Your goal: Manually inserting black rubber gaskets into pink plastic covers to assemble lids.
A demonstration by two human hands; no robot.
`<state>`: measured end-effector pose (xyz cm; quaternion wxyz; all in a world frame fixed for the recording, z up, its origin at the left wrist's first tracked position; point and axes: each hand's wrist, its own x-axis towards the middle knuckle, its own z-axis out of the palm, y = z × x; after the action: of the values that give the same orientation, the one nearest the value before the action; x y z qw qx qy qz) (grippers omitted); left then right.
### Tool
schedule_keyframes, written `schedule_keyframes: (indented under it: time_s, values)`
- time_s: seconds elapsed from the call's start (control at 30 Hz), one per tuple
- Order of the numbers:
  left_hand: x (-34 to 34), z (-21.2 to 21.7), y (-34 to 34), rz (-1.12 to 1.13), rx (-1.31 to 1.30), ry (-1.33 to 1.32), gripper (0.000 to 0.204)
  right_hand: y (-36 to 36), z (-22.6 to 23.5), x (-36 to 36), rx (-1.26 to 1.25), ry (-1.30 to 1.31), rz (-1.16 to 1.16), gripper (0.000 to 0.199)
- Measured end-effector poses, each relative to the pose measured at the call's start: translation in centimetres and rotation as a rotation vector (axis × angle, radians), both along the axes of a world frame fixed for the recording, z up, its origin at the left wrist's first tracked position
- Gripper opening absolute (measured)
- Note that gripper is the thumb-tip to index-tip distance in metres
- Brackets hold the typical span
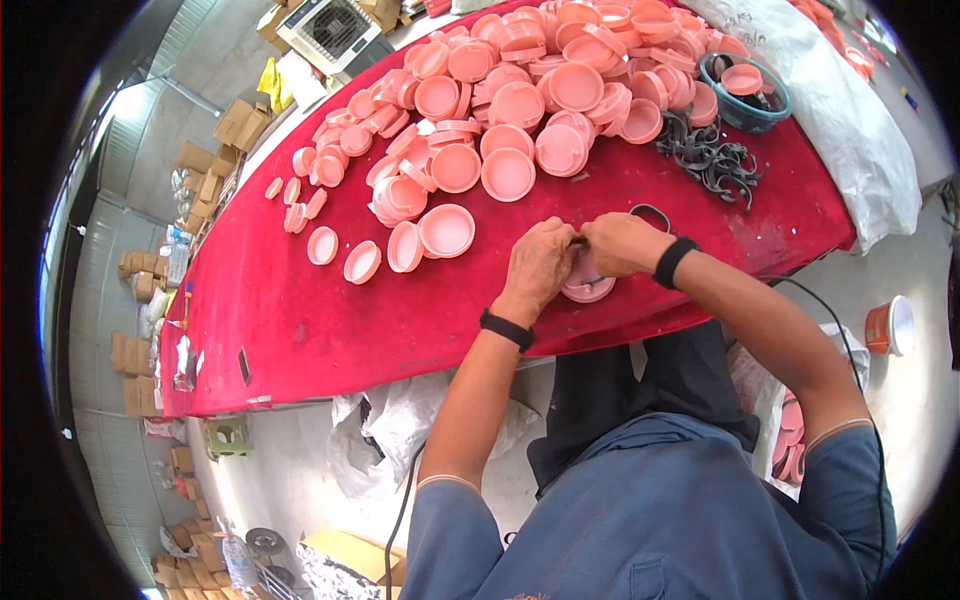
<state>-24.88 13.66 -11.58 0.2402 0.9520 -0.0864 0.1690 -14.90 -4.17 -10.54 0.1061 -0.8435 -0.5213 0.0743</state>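
Both hands meet over a single pink plastic lid (587, 286) lying at the near edge of the red-covered table (300, 320), just in front of the person's body. The left hand (540, 265) lies over the lid's left side with its fingers curled down onto it, closed around the rim as far as can be seen. The right hand (622, 245) is bunched tight, fingertips pinched together at the top of the lid where a thin black handle loop (652, 212) arches out behind the knuckles; whether the fingers actually clamp the loop is hidden by the hand itself. Each wrist carries a black band. Beyond the hands, a broad heap of the same pink lids (520, 90) spreads over the far half of the table, with a few loose ones (445, 230) lying near the left hand. To the right of the heap sits a tangle of black handle loops (712, 160), and behind it a teal bowl (744, 105) with a pink lid in it. A white sack (830, 100) lies along the table's right edge, and an orange cup (888, 326) stands on the floor at the right.
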Motion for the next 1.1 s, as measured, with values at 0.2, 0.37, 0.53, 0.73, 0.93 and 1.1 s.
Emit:
schedule_keyframes:
  time_s: [0.2, 0.37, 0.53, 0.73, 0.93, 1.1]
  values:
    - [0.0, 0.7, -0.4, -0.018, -0.072, -0.003, 0.014, -2.3, -1.0, -3.9, 0.347, 0.028, -0.309, 0.016]
    - [0.5, 0.3, -0.5, -0.028, -0.156, -0.009, 0.015, -2.8, -2.0, -2.2, 0.42, 0.235, -0.294, 0.023]
    - [0.6, -0.3, -0.2, -0.003, -0.186, 0.083, 0.016, -3.2, -0.9, -2.6, 0.417, 0.177, -0.227, 0.022]
    - [0.7, -0.4, -0.6, -0.023, -0.188, 0.041, 0.015, -3.5, -1.0, -3.0, 0.394, 0.172, -0.254, 0.024]
    - [0.5, 0.3, -1.0, -0.045, -0.185, 0.096, 0.014, -4.2, -0.2, -5.0, 0.501, 0.563, -0.451, 0.033]
    - [0.3, 0.0, -0.3, -0.025, -0.123, 0.063, 0.013, -3.1, 2.6, -7.2, 0.257, 0.037, -0.414, 0.024]
